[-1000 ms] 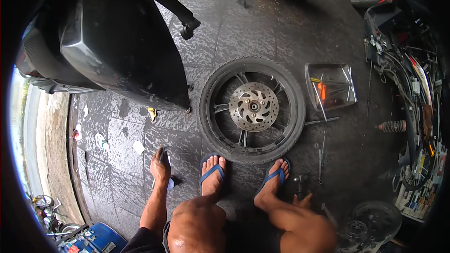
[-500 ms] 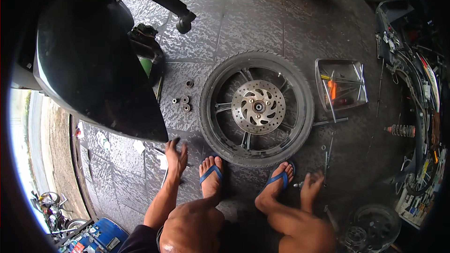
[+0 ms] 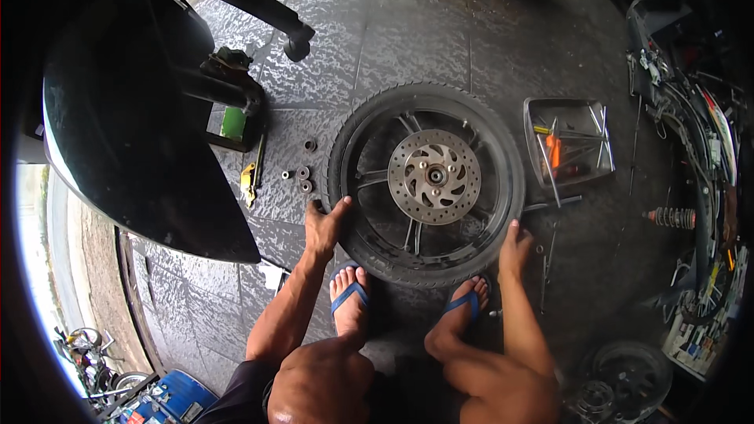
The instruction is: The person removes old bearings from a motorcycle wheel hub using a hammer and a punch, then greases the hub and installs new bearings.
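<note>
A motorcycle wheel [image 3: 425, 272] with a black tyre lies on the floor in front of my feet, its drilled brake disc [image 3: 402, 191] facing up. My left hand [image 3: 323, 226] grips the tyre's near left edge, thumb on top and fingers down the outer side. At the near right edge, my right hand [image 3: 515, 251] holds the tyre with its thumb up; its other fingers are mostly hidden. Several small metal collars [image 3: 305, 173] lie on the floor left of the wheel.
A clear plastic tray [image 3: 532, 149] of screwdrivers and rods sits right of the wheel. A large dark motorcycle panel [image 3: 133, 133] fills the left side. Motorcycle parts, including a coil-spring shock absorber [image 3: 674, 218], line the right. A yellow piece [image 3: 249, 182] lies near the collars.
Both hands have moved forward from beside my feet and taken hold of the tyre's two sides. The view has shifted a little, uncovering the yellow piece by the panel.
</note>
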Demonstrator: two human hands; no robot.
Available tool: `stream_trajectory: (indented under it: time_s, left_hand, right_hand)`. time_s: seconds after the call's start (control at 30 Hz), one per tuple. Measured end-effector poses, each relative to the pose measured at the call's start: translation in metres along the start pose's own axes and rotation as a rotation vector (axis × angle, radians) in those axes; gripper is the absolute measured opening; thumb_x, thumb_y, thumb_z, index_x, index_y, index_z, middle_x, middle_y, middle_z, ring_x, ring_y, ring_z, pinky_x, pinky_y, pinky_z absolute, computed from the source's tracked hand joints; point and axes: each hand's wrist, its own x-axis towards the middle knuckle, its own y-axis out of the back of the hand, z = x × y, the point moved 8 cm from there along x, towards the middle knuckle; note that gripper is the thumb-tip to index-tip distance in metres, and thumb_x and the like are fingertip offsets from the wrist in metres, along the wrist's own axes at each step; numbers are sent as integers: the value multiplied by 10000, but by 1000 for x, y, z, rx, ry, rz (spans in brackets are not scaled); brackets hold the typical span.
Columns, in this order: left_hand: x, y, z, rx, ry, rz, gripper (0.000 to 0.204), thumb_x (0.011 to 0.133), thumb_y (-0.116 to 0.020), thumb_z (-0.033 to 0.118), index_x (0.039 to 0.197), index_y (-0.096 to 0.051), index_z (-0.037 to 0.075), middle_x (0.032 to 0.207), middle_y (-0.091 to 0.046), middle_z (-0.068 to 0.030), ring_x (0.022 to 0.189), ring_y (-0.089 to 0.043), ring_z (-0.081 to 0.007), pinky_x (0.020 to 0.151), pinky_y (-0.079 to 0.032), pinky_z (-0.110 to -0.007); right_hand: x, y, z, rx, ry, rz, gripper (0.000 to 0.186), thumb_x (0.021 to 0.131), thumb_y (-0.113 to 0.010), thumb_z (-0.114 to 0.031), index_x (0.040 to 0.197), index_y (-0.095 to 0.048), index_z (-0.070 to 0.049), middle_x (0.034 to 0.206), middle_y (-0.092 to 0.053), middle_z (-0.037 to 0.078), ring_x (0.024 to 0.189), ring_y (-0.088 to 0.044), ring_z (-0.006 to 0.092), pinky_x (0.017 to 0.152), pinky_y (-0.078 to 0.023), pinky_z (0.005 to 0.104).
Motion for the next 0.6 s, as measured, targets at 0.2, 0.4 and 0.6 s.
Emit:
stream_trajectory:
  time_s: [0.2, 0.4, 0.6]
  left_hand:
    - [14, 2, -12, -174, 42, -33, 892, 823, -780, 438, 1359, -410, -171, 1233, -592, -287, 1113, -613, -310, 959, -492, -369]
    - [0, -3, 18, -855, 169, -481, 572, 990, -560, 432, 1335, -533, -23, 1224, -640, -120, 1069, -630, -212, 967, -486, -355]
    - [12, 15, 19, -645, 94, -340, 394, 1002, -539, 422, 1133, -616, 58, 943, -634, -17, 866, -611, -147, 822, -499, -322]
  right_hand:
    - [-34, -18, 18, 205, -341, -200, 1146, 836, -594, -728, 1526, -166, 80, 1535, -302, 282, 1386, -364, 381, 1114, -340, 450]
    - [-84, -37, -2, 339, -342, -368, 843, 921, -545, -653, 1430, -382, 0, 1200, -613, 233, 940, -669, 303, 707, -572, 383]
    - [-14, -6, -85, -362, 537, 5, 534, 946, -619, -219, 1366, -398, 25, 1213, -620, 266, 1012, -648, 416, 915, -487, 461]
